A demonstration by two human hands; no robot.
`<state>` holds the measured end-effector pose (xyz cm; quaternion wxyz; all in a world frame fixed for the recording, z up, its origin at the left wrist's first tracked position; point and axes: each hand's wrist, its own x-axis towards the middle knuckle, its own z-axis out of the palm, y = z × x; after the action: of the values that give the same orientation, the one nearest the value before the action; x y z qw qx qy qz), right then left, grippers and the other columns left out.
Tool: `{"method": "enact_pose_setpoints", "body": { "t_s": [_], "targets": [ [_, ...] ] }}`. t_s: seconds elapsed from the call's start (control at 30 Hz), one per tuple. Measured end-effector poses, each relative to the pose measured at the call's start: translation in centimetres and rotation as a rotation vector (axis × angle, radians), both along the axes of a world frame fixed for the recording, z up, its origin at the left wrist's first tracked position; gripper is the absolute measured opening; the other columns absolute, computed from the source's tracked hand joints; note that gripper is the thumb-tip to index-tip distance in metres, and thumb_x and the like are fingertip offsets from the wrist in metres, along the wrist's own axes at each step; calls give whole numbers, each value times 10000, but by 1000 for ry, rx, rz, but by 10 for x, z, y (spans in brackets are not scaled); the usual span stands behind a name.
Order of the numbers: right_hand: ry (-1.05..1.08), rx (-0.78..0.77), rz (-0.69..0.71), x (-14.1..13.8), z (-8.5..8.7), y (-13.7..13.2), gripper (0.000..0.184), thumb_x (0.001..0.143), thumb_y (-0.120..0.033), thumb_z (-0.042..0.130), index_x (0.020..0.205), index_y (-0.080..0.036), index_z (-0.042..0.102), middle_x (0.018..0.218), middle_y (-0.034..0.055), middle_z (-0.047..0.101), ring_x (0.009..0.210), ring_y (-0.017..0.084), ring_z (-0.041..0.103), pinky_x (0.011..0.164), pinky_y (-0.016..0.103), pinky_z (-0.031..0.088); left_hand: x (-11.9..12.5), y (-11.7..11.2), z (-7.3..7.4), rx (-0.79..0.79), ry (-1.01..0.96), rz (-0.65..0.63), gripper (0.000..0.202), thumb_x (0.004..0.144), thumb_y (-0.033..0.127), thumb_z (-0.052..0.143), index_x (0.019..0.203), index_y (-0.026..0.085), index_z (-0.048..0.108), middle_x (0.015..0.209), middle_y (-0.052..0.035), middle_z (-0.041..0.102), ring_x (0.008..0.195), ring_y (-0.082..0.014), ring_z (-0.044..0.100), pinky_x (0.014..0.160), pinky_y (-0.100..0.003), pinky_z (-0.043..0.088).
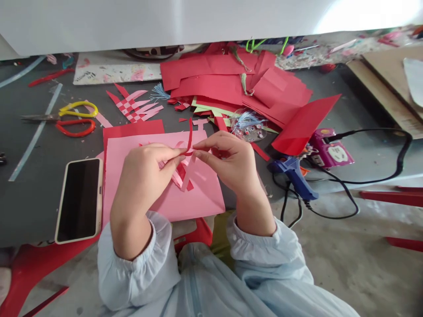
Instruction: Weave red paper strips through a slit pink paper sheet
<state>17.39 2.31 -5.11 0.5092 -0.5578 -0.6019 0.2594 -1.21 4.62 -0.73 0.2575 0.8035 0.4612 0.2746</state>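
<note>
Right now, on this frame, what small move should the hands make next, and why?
Probably bring the free end of the red strip down and press its bend flat. The strip seems to bend between the left hand and the right hand, whose pinches sit close together over the pink sheet, while that end points away from the body, unheld.

Paper strips (181, 171) sit over sheets (201, 202); phone (79, 200) left, scissors (57, 117) behind it; glue gun (299, 177) right.

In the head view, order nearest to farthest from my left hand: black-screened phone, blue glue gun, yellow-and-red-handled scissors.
1. Black-screened phone, immediately left.
2. Scissors, upper left.
3. Blue glue gun, beyond your right hand.
</note>
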Motion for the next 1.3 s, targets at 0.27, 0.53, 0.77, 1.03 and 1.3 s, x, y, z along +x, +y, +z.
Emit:
{"method": "enact_pose_setpoints", "body": {
  "t_s": [0.27,0.53,0.77,1.03,1.3],
  "targets": [
    [-226,145,18,3,-4,-1,91,840,-189,767,907,-250,775,876,18,662,847,173,602,803,353,494,0,2,-2,10,-9,34,203,941,315,637,875,264,822,794,1,798,761,-158,736,725,-228,544],
    [-236,172,-56,0,-4,0,35,865,-251,743,864,-267,774,971,37,658,984,219,606,979,449,438,6,1,1,-39,38,37,238,942,354,637,784,268,794,692,38,772,651,-137,708,724,-228,519],
    [-159,120,-34,-2,-2,-1,68,841,-213,758,845,-274,787,969,22,687,968,204,625,967,437,459,7,1,1,-108,82,12,271,949,315,616,720,269,755,606,74,729,558,-117,649,760,-249,497],
    [-50,124,-45,0,-2,0,66,814,-191,785,801,-255,771,889,-1,712,896,181,645,930,414,475,9,2,-3,-98,37,31,199,930,319,645,813,270,799,790,33,789,709,-140,729,688,-230,493],
    [-60,236,-230,-1,-2,0,131,868,-376,757,933,-265,731,997,44,697,1023,224,638,965,448,481,9,1,-1,-252,-133,103,277,935,405,636,760,247,780,606,33,712,568,-138,680,573,-228,490]
  ]
}}
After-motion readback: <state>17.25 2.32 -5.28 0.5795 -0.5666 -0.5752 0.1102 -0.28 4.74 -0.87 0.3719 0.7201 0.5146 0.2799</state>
